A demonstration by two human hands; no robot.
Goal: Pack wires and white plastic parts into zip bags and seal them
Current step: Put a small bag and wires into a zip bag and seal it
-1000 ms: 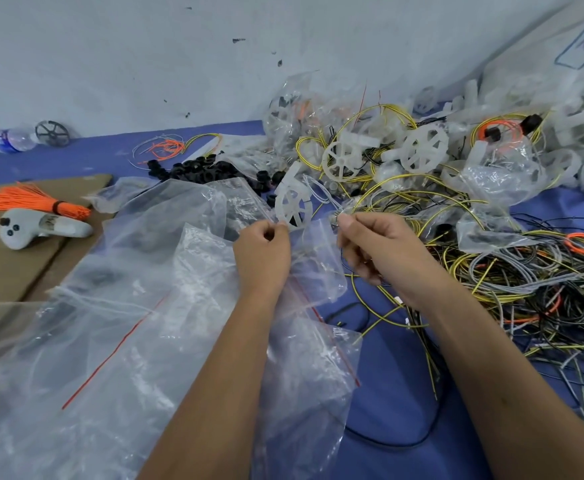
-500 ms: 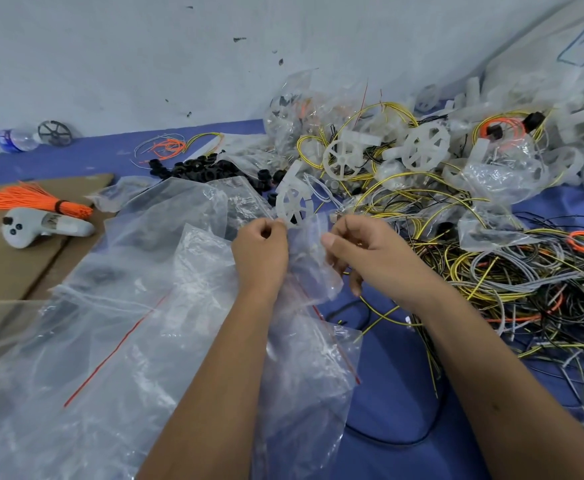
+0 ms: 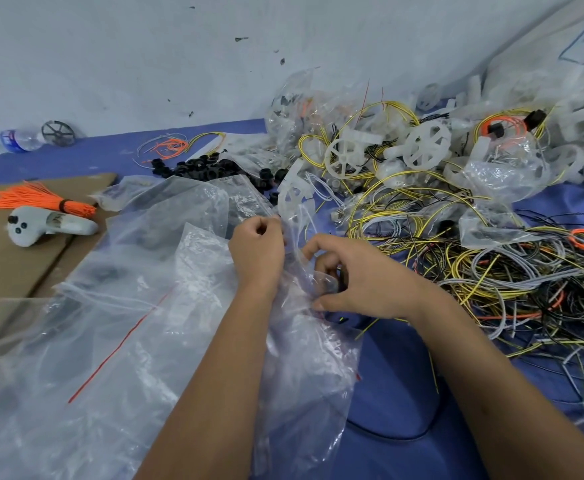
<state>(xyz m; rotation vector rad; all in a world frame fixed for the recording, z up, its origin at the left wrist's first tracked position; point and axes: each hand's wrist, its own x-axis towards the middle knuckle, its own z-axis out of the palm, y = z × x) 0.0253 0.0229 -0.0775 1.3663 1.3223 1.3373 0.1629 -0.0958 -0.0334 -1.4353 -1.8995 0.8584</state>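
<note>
The left hand (image 3: 257, 249) is clenched around the top edge of a clear zip bag (image 3: 304, 358), pinching it near the middle of the scene. The right hand (image 3: 356, 278) has curled fingers (image 3: 321, 242) that grasp the other side of the bag mouth; whether it holds something inside, I cannot tell. Wires (image 3: 512, 278) lie in a heap just right of the hands, and white parts (image 3: 427, 143) are piled far right. Empty bags (image 3: 117, 306) cover the left side. A far-right sack (image 3: 533, 60) shows a blue printed box, not readable. Bare blue cloth (image 3: 398, 393) lies between the forearms.
</note>
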